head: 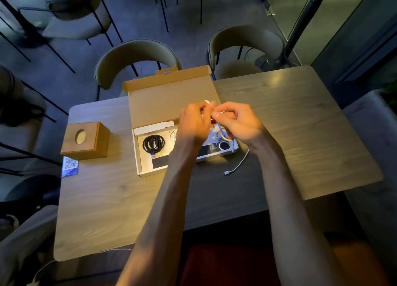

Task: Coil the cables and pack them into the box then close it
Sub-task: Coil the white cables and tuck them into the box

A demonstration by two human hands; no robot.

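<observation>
Black cable (153, 143): coiled, in box (135, 154), left of my hands. White cable (238, 166): half-coiled, pinched by my left hand (194, 122) and right hand (236, 122), tail loose on tabletop (290, 124). Lid (163, 101): open.

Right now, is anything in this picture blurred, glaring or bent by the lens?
Head view: the left hand, right hand and white cable they hold are motion-blurred, the black cable sharp; head view: warm light pools round the box, the frame's edges dim and blue; head view: the table looks bowed.

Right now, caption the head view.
Left hand and right hand coil a white cable over the open box; black cable inside.
</observation>
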